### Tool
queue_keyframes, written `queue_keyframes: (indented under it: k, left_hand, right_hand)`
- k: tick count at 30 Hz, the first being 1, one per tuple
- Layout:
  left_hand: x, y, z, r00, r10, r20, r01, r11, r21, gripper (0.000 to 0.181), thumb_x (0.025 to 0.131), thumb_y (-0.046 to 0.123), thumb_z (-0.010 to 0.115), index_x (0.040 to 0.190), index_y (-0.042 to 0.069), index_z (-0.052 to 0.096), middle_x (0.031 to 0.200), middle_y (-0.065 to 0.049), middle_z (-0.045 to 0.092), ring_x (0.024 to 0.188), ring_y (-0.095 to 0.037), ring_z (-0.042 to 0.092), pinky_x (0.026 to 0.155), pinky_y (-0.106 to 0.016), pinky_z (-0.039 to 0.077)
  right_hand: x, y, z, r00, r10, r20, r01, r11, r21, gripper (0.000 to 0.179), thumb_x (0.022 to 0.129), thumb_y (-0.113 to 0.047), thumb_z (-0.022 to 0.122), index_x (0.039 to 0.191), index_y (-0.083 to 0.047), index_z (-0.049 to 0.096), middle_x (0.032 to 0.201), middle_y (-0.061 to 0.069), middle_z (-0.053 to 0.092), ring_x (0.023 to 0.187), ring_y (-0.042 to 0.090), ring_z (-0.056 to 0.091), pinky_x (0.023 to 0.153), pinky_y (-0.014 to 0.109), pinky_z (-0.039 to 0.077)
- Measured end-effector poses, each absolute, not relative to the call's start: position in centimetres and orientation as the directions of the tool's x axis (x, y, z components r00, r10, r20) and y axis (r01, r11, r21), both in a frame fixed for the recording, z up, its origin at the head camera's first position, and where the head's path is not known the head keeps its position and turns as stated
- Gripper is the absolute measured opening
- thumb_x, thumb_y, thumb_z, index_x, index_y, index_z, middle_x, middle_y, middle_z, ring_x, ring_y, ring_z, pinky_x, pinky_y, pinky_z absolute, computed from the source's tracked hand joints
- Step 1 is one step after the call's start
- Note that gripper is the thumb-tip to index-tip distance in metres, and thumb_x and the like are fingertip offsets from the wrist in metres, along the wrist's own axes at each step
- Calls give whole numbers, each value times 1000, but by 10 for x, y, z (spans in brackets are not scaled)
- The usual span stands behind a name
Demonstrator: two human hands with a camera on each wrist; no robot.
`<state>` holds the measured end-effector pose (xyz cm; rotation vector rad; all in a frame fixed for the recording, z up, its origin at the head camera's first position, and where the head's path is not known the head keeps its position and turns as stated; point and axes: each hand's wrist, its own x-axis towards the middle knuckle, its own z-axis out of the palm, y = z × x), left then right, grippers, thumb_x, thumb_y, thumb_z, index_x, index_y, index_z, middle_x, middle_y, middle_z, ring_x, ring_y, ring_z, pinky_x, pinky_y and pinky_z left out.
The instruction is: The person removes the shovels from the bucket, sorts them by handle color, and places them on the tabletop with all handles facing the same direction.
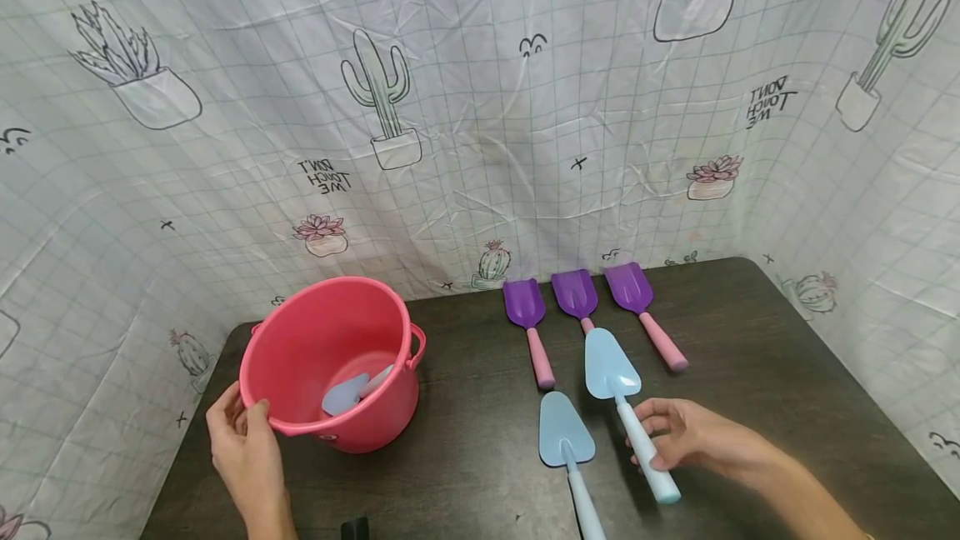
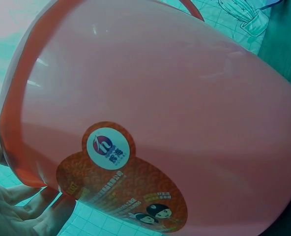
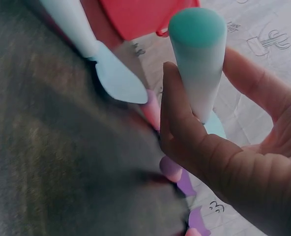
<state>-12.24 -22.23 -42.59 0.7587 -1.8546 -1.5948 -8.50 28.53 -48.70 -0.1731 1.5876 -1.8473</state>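
My left hand [image 1: 251, 461] grips the near-left rim of a red bucket [image 1: 375, 419], which leans toward me so its inside shows. Within the bucket lies a light blue trowel [image 1: 346, 395], its handle partly hidden by the wall. A printed label [image 2: 130, 191] shows on the bucket's outside in the left wrist view. My right hand [image 1: 678, 433] holds another light blue trowel [image 1: 611, 367] by its pale handle, thumb on one side and fingers on the other. That trowel's blade overlaps a purple shovel's handle in the head view. A further light blue trowel [image 1: 564, 430] lies on the table beside it.
Three purple toy shovels with pink handles lie in a row at the back: a left one [image 1: 524, 303], a middle one [image 1: 575, 294] and a right one [image 1: 630, 287]. A patterned curtain [image 1: 465, 107] encloses the dark table [image 1: 465, 473]. A small black object [image 1: 355, 529] shows at the front edge.
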Motion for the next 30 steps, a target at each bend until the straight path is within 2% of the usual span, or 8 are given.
queue_keyframes:
  k: [11,21,30]
  left_hand:
    - [-121,-222,-426,-677,-734,59,-42,119,992,49,97,7,52,145,-1,50,132,-12,55,97,0,52,74,-7,43]
    - [-123,-222,-427,-680,-731,58,-41,116,992,48,98,8,52,146,0,51,131,-9,55,97,0,53,74,-6,44]
    - [-123,-221,-427,-683,-727,69,-23,115,993,49,98,7,52,146,0,50,131,-9,55,97,0,53,74,-7,44]
  right_hand:
    - [-80,284,-495,-741,-532,-410,466,32,-884,45,86,0,69,126,3,49,107,10,63,100,27,69,86,41,55]
    - [-75,290,-502,-732,-531,-426,486,31,-873,44,86,1,69,124,4,49,106,10,63,99,28,69,86,40,55]
    - [-69,296,-509,-709,-592,-383,476,0,-879,39,86,3,66,121,3,51,106,12,63,100,28,71,86,40,56]
